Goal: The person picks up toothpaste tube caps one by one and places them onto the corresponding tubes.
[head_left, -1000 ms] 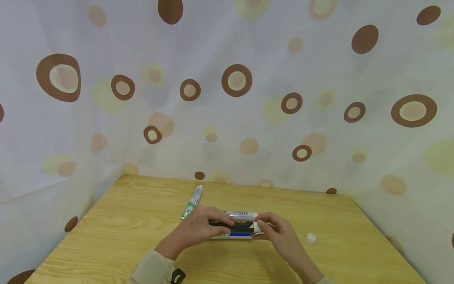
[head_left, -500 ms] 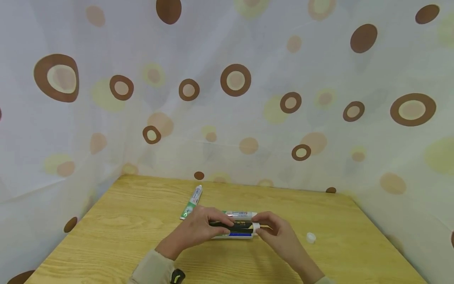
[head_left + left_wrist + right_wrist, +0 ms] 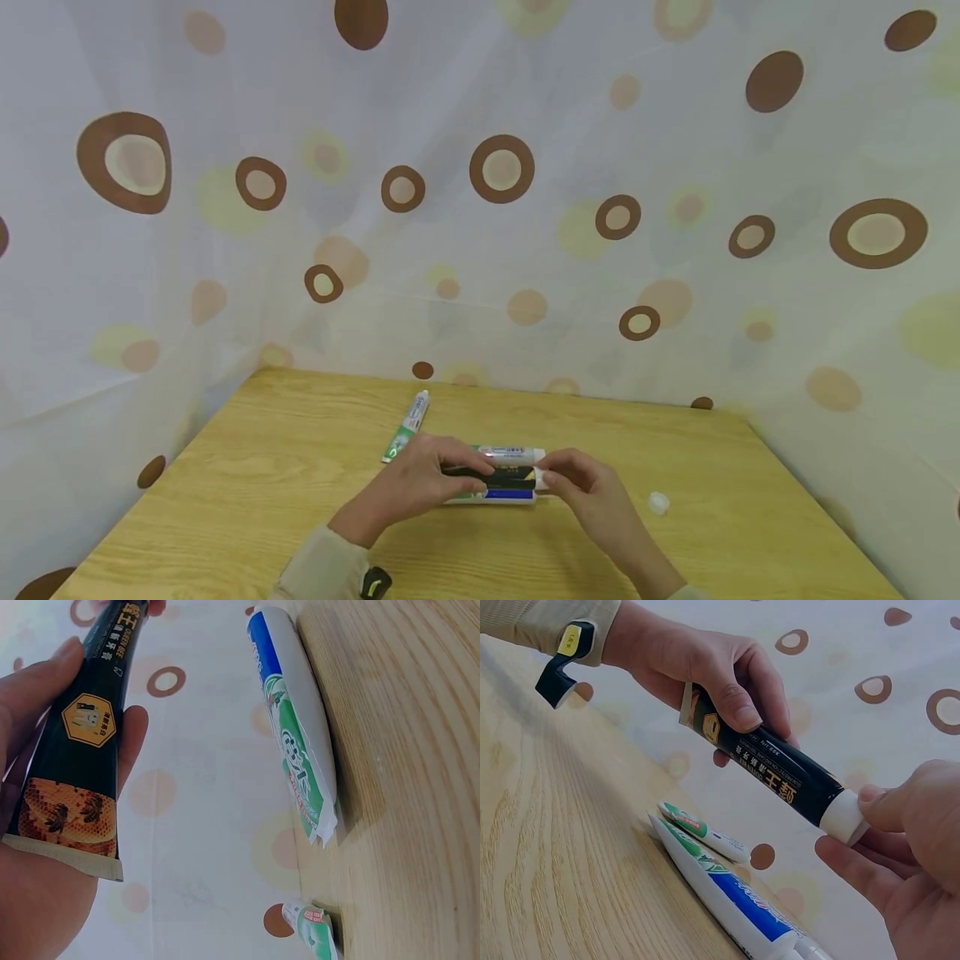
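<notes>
A black toothpaste tube (image 3: 772, 769) with gold lettering is held above the table. My left hand (image 3: 420, 483) grips its body between thumb and fingers, close to the crimped end. At the opposite end, the thumb and fingers of my right hand (image 3: 922, 840) pinch the white cap (image 3: 845, 816). Bees and honeycomb are printed near the crimp in the left wrist view. Below the held tube lies a white, blue and green toothpaste tube (image 3: 300, 727). Just behind, a silver-white tube (image 3: 513, 456) shows in the head view, its left part hidden by my left hand.
A smaller green and white toothpaste tube (image 3: 406, 427) lies farther back on the left. To the right of my right hand sits a loose white cap (image 3: 658, 503). The wooden table (image 3: 300, 442) meets a dotted curtain (image 3: 480, 250) at the back and sides.
My right fingers have shifted around the cap, spreading a little half a second ago and closing on it again now. The left hand and the tube have stayed in place.
</notes>
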Demonstrator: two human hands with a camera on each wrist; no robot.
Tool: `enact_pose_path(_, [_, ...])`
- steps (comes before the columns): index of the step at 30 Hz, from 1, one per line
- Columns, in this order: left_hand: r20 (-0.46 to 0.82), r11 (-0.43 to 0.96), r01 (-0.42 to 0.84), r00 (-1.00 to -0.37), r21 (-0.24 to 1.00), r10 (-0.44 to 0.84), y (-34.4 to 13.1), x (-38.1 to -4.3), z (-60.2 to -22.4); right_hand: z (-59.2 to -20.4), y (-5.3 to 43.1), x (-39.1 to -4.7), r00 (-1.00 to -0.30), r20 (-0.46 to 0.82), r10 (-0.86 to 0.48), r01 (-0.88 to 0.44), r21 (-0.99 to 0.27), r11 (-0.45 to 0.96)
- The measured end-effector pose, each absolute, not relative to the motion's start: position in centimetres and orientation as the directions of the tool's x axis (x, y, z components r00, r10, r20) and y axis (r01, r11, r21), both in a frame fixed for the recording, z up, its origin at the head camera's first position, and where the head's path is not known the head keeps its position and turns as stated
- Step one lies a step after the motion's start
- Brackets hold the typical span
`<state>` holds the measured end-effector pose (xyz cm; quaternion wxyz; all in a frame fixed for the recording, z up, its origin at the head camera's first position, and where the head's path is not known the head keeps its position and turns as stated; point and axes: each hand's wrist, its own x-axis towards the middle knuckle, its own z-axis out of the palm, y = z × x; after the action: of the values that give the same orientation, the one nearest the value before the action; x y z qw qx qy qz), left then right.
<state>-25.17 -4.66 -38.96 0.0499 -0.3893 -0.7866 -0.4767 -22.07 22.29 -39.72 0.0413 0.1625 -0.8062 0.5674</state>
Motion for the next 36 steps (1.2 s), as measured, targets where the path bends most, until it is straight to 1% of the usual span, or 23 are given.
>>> enact_pose_path(3, [0.449,0.24,0.66,-0.691,0.712,0.567,-4.65,-25.19,-38.9,-39.7,22.37,-22.09,-0.945,0.255,-0.207,-0.309,-0.901,0.305])
enact_pose_path(11, [0.465,0.221,0.671,-0.677,0.707,0.57,-4.6,-25.28,-38.66,-39.46,22.61,-22.11,-0.933,0.263,-0.247,-0.333,-0.89,0.312])
enact_pose_path(16, [0.47,0.228,0.685,-0.668,0.693,0.577,-4.45,-25.19,-38.77,-39.45,22.49,-22.01,-0.942,0.253,-0.22,-0.318,-0.883,0.347])
enact_pose_path(20, [0.479,0.263,0.712,-0.654,0.651,0.585,-4.38,-25.09,-38.94,-39.42,22.36,-21.84,-0.953,0.236,-0.189,-0.291,-0.884,0.365])
enact_pose_path(28, [0.558,0.31,0.825,-0.552,0.473,0.62,-4.29,-25.18,-38.92,-39.14,22.24,-21.82,-0.971,0.187,-0.149,-0.227,-0.914,0.335])
enact_pose_path(31, [0.544,0.328,0.826,-0.552,0.459,0.632,-4.29,-25.19,-38.85,-39.11,22.25,-21.84,-0.974,0.174,-0.146,-0.214,-0.921,0.325])
enact_pose_path(36, [0.489,0.341,0.796,-0.584,0.5,0.647,-4.46,-25.17,-38.74,-39.17,22.29,-21.76,-0.974,0.164,-0.154,-0.205,-0.93,0.304])
